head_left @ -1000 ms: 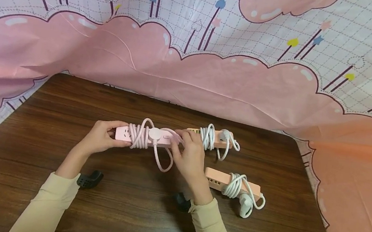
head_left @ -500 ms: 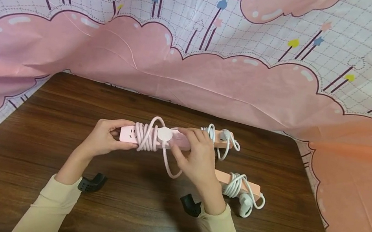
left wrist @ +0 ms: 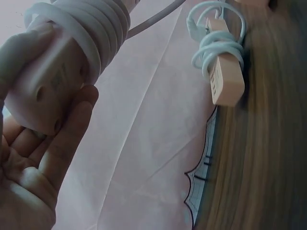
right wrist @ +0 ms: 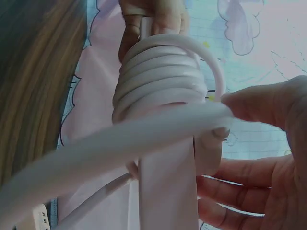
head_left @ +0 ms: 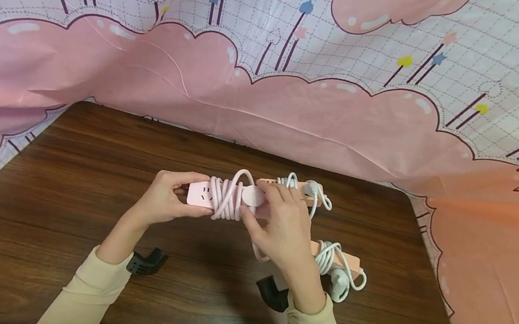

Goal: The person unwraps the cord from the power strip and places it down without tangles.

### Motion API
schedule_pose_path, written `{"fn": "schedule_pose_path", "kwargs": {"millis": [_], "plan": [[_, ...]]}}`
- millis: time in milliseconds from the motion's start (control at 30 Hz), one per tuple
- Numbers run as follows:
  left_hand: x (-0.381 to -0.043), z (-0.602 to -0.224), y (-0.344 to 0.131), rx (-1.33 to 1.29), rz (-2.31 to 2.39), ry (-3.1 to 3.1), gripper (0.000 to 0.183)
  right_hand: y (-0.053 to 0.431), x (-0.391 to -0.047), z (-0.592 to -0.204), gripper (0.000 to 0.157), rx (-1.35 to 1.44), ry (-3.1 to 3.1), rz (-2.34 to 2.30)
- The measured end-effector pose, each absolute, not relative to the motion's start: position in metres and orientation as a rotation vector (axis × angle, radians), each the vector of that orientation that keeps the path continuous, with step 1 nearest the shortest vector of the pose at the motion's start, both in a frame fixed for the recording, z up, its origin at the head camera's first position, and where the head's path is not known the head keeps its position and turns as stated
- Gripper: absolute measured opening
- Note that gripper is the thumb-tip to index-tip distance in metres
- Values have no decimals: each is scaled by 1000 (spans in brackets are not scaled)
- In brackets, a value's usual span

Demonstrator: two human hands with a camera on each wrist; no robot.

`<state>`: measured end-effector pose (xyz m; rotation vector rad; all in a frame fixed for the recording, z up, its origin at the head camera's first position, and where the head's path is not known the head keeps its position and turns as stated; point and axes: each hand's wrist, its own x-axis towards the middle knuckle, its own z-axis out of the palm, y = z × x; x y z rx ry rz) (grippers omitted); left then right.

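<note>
A pink power strip [head_left: 199,194] is held up over the table, lying crosswise between two hands, its sockets on the left end facing up. Its pink cord [head_left: 226,201] is wound round the middle in several turns, and a round plug [head_left: 253,196] sits on top just right of the coil. The left hand [head_left: 165,197] pinches the left end, thumb on the near side and fingers on the far side. The right hand [head_left: 287,221] grips the other end, fingers and thumb curled about it beside the plug — that end is mostly covered.

Just behind the right hand lies a peach power strip [head_left: 313,202], partly hidden; a second peach strip [head_left: 347,262] lies nearer, right of the right wrist. Both have white cords wrapped round them. Beneath is the dark wooden table [head_left: 190,302] — beyond it, a patterned pink curtain [head_left: 266,113].
</note>
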<state>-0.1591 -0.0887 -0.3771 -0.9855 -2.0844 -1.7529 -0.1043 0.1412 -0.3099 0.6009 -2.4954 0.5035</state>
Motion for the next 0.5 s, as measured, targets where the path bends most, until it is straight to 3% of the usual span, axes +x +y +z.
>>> {"fn": "schedule_pose_path", "kwargs": {"millis": [500], "plan": [[-161,-372,-66,-1052,-1759,-2039,48,159,-95,-298,47,521,-2497,438]]}}
